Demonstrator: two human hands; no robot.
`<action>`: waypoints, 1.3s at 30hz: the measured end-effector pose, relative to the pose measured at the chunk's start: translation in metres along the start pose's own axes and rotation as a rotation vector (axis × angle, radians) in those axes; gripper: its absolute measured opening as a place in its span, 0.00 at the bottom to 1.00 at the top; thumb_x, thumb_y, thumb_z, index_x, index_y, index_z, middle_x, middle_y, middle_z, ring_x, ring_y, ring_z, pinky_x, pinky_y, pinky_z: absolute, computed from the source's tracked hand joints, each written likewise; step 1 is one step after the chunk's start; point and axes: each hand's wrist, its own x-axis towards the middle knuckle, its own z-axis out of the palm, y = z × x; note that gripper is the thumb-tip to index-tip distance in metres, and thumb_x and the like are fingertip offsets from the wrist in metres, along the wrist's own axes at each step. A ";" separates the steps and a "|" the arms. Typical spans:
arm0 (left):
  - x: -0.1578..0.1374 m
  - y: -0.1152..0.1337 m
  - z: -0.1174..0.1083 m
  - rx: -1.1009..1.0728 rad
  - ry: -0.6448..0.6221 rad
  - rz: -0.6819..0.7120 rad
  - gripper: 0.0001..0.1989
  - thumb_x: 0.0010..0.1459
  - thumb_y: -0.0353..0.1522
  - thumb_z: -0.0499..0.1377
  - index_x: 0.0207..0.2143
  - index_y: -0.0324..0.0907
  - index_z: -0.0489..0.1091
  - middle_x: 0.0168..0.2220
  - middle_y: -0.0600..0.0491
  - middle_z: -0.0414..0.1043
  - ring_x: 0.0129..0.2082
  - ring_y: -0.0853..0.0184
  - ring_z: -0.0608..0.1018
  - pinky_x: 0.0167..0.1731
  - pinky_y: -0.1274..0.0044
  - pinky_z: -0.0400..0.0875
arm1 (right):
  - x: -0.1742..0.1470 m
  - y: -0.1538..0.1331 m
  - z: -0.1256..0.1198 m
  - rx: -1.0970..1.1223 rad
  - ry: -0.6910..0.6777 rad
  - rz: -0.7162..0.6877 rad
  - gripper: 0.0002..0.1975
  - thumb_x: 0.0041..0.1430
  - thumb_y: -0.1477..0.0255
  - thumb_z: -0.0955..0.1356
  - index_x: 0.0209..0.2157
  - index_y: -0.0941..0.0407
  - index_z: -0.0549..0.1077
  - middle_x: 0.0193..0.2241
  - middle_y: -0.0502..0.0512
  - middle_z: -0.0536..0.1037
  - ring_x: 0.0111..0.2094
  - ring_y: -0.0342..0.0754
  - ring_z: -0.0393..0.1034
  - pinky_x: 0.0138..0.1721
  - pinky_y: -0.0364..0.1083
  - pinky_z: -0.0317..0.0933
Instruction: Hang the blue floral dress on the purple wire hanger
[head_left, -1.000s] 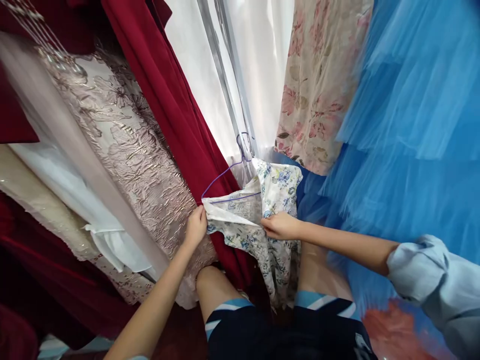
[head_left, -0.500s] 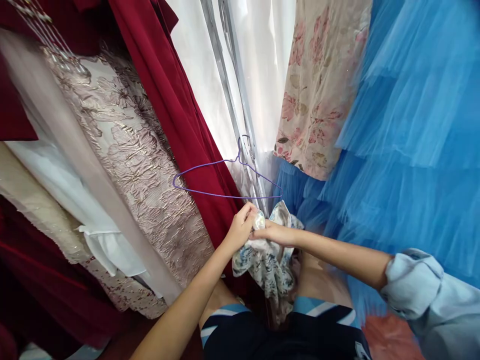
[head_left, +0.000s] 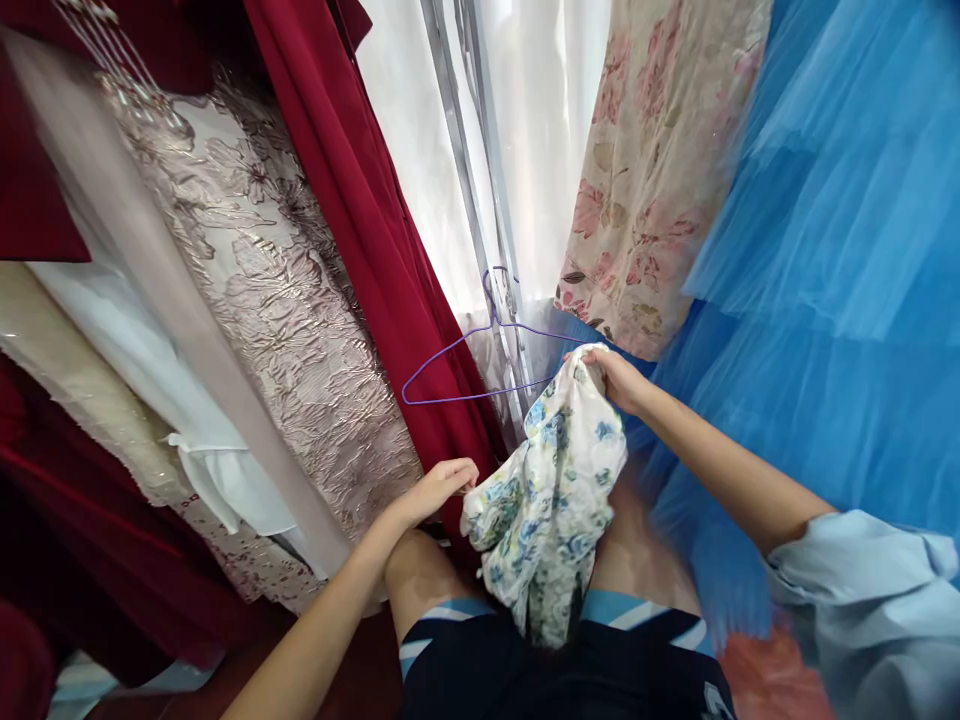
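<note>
A white garment with blue and yellow flowers point(head_left: 559, 500) hangs bunched in front of my lap. My right hand point(head_left: 619, 380) is closed on its upper end, at the right end of a purple wire hanger point(head_left: 450, 398). That end of the hanger is hidden by the cloth. Lower down on the left, my left hand point(head_left: 439, 487) has its fingers curled together at the garment's left edge, seemingly pinching it; the fingertips are partly hidden. The hanger's left arm is bare, and its hook is up at the metal stand point(head_left: 487, 180).
Dark red cloth point(head_left: 367, 200), a pink embossed dress point(head_left: 277, 300) and pale garments point(head_left: 135, 300) hang at the left. Behind the stand is a white curtain point(head_left: 405, 120). On the right hang a pink-flowered dress point(head_left: 652, 180) and blue tulle tiers point(head_left: 832, 280).
My right hand has risen to the hanger's right end, drawing the cloth up. My left hand has moved down and left, away from the right. The garment has spread out and the hanger has tilted.
</note>
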 end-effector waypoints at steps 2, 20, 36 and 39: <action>-0.012 0.011 0.003 -0.068 -0.070 -0.015 0.23 0.59 0.52 0.56 0.36 0.39 0.66 0.29 0.53 0.69 0.30 0.69 0.70 0.33 0.77 0.64 | 0.005 -0.004 0.008 0.058 -0.073 0.008 0.15 0.45 0.65 0.67 0.33 0.59 0.76 0.27 0.56 0.78 0.29 0.50 0.71 0.34 0.45 0.66; -0.008 0.058 -0.150 1.073 0.442 0.181 0.13 0.44 0.24 0.47 0.31 0.44 0.66 0.34 0.50 0.71 0.38 0.59 0.74 0.39 0.72 0.66 | 0.018 0.038 -0.001 -0.878 -0.085 -0.275 0.10 0.53 0.66 0.60 0.23 0.56 0.62 0.21 0.48 0.64 0.25 0.43 0.57 0.27 0.42 0.50; 0.073 0.120 -0.111 0.694 0.768 0.418 0.11 0.50 0.23 0.47 0.31 0.42 0.66 0.39 0.50 0.75 0.42 0.64 0.77 0.46 0.74 0.68 | 0.013 0.040 0.001 -0.809 -0.049 -0.168 0.13 0.52 0.65 0.59 0.18 0.55 0.52 0.18 0.47 0.55 0.22 0.42 0.51 0.25 0.43 0.45; 0.076 0.117 -0.106 0.652 0.829 0.363 0.14 0.52 0.23 0.48 0.39 0.42 0.67 0.37 0.52 0.75 0.36 0.65 0.76 0.40 0.76 0.67 | 0.006 0.037 -0.006 -0.781 -0.070 -0.233 0.11 0.53 0.66 0.59 0.20 0.55 0.58 0.20 0.48 0.61 0.25 0.44 0.57 0.28 0.43 0.52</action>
